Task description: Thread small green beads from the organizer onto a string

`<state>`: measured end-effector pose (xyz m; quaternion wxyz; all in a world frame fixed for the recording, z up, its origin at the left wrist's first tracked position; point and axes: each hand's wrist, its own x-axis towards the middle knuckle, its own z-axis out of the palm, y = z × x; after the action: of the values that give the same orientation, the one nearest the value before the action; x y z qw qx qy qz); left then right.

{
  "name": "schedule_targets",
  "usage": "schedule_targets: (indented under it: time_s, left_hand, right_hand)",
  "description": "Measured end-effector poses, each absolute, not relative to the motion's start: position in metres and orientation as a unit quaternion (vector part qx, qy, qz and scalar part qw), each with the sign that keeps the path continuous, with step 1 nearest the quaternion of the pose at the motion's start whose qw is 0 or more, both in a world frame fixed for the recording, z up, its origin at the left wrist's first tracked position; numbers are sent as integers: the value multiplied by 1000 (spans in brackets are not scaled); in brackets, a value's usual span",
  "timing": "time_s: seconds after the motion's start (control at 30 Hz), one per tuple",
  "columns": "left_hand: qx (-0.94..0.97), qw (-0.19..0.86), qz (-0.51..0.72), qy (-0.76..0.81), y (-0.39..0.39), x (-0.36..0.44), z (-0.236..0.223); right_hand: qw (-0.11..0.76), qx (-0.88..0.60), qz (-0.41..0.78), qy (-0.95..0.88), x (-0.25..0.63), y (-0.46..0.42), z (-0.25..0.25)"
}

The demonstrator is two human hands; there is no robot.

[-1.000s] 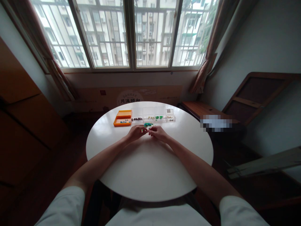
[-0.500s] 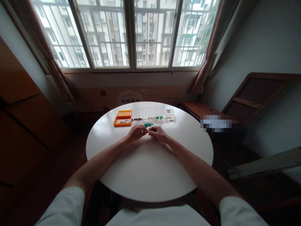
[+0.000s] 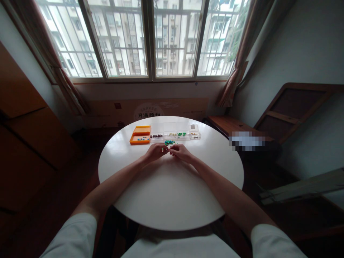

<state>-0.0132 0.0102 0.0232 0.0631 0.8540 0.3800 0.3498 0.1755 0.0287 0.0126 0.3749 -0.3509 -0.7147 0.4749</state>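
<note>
My left hand (image 3: 155, 152) and my right hand (image 3: 181, 152) meet above the white round table (image 3: 169, 193), thumbs and fingertips pinched close together. Whatever they pinch is too small and too covered by the fingers to name. A bit of green shows by the left fingers. Just beyond the fingertips lies a small heap of green and blue pieces (image 3: 170, 142). Behind it stands an open orange box (image 3: 136, 142) with small blue pieces in it. Beside that are clear plastic boxes (image 3: 170, 139) with dark, cream and green pieces in separate compartments.
A smaller clear box (image 3: 195, 137) with tiny pieces stands at the right end of the row. A wooden bench (image 3: 231, 125) is right of the table, bearing a blurred pale patch. A printed cardboard panel (image 3: 107, 107) leans below the window.
</note>
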Motion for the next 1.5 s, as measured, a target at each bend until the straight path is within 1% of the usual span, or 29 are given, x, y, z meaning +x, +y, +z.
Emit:
schedule_targets:
  time_s: [1.5]
  left_hand:
    - [851,63,347,389,9,-13,24]
  right_hand:
    - [373,-363,481,-705,175,25,17]
